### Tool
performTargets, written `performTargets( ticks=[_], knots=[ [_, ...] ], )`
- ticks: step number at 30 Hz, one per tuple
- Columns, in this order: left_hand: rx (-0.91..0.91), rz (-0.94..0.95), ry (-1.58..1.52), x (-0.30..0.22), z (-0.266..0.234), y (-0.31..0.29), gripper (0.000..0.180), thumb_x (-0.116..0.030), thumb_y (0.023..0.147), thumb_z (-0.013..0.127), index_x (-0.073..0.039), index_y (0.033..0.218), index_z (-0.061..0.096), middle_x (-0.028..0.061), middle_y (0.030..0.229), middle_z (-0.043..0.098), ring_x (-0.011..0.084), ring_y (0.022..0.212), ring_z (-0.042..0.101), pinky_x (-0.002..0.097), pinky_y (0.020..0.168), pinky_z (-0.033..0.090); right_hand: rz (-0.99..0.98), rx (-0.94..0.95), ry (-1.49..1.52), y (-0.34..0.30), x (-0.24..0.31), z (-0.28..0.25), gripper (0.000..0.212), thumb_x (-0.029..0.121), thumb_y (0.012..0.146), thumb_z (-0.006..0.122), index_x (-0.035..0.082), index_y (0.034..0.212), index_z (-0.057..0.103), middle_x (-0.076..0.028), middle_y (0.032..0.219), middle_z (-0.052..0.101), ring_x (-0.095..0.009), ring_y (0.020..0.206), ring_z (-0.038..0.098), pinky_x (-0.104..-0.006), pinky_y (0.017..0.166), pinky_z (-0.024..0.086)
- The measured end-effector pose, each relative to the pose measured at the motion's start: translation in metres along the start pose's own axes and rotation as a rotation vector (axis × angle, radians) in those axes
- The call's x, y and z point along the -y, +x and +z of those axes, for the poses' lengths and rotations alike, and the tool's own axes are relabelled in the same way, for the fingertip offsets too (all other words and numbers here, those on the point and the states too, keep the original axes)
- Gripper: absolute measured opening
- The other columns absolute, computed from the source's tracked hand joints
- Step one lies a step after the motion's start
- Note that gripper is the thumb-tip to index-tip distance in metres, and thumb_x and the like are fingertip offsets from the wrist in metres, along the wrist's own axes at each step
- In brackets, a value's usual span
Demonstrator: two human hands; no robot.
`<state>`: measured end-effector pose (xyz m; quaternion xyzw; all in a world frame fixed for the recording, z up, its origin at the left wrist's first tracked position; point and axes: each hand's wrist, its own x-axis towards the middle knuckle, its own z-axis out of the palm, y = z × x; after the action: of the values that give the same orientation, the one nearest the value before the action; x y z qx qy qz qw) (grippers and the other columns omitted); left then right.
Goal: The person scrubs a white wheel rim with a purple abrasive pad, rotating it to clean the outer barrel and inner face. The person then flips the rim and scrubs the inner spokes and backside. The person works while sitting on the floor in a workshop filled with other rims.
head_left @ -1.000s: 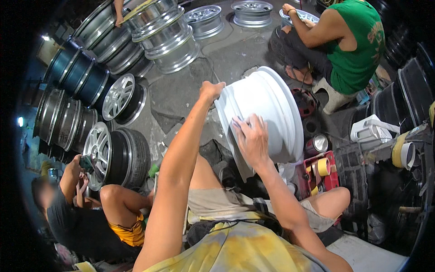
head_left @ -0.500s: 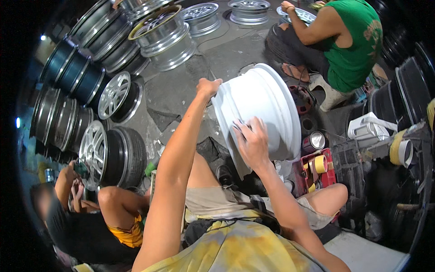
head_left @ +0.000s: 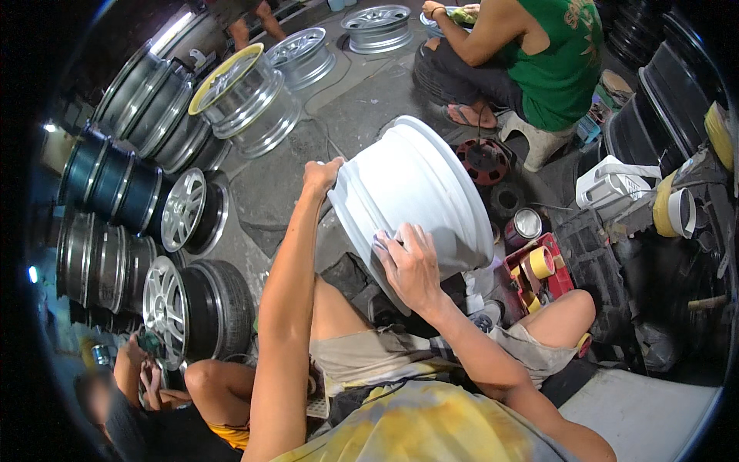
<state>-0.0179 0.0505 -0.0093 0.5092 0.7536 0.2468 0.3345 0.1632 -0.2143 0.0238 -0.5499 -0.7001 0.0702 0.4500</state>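
Observation:
A white-coated wheel rim (head_left: 408,181) is tilted in front of me, its barrel facing up toward me. My left hand (head_left: 323,175) is closed over the edge of the rim on its left side. Against the lower part of the barrel, the bent fingers of my right hand (head_left: 412,266) press down. Something small and greyish shows at those fingertips, too little of it visible to name. The underside of the rim and what supports it are hidden.
Stacked wheel rims (head_left: 115,185) and a tyred wheel (head_left: 219,312) line the left. One co-worker in a green top (head_left: 558,65) sits ahead; another sits at lower left. To the right are a red tray (head_left: 566,277) with tape rolls, an open can (head_left: 526,225) and a white jug (head_left: 612,185).
My view has swung, shifting the scene. My right hand has slid a little lower along the barrel, while my left keeps its hold. A person's legs now show at the top.

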Motion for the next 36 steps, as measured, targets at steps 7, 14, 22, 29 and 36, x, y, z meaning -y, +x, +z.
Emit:
performTargets(
  ticks=[7,14,22,29,36],
  knots=[
    [0.01,0.008,0.043,0.002,-0.007,0.001,0.083,-0.043,0.079,0.082,0.021,0.127,0.058,0.0343,0.131,0.063,0.0399,0.124,0.064,0.0419,0.104,0.05,-0.06,-0.016,-0.119,0.008,0.007,0.007,0.022,0.009,0.083,0.071,-0.001,0.103,0.069,-0.013,0.098,0.057,-0.03,0.095,0.057,-0.0434,0.078,0.045],
    [0.059,-0.014,0.025,0.004,-0.001,0.003,0.082,-0.041,0.08,0.08,0.02,0.13,0.056,0.0354,0.134,0.06,0.0408,0.127,0.062,0.0426,0.107,0.049,-0.108,-0.02,-0.159,0.003,0.005,0.006,0.017,0.01,0.085,0.066,-0.001,0.098,0.068,-0.011,0.099,0.058,-0.029,0.094,0.057,-0.0435,0.079,0.046],
    [0.037,-0.035,0.028,-0.003,-0.004,-0.005,0.082,-0.04,0.081,0.08,0.02,0.132,0.054,0.0345,0.136,0.06,0.0408,0.126,0.063,0.0423,0.105,0.05,-0.117,-0.011,-0.178,0.014,0.006,0.008,0.021,0.009,0.083,0.068,-0.002,0.1,0.069,-0.012,0.098,0.058,-0.029,0.095,0.057,-0.0419,0.078,0.046],
    [0.066,-0.034,0.0,-0.008,0.003,-0.006,0.08,-0.042,0.08,0.08,0.018,0.128,0.059,0.0335,0.132,0.063,0.04,0.126,0.063,0.0423,0.106,0.05,-0.08,0.013,-0.086,0.021,-0.003,0.011,0.027,0.009,0.088,0.069,-0.001,0.113,0.071,-0.013,0.093,0.053,-0.031,0.09,0.055,-0.0438,0.078,0.044],
    [0.078,-0.023,-0.015,-0.005,-0.001,-0.009,0.08,-0.043,0.079,0.08,0.017,0.128,0.06,0.0326,0.133,0.063,0.0397,0.126,0.063,0.0416,0.105,0.05,-0.125,0.022,-0.112,0.018,-0.002,0.008,0.033,0.01,0.086,0.072,0.003,0.118,0.071,-0.012,0.092,0.052,-0.031,0.09,0.054,-0.0429,0.077,0.043]
  ],
)
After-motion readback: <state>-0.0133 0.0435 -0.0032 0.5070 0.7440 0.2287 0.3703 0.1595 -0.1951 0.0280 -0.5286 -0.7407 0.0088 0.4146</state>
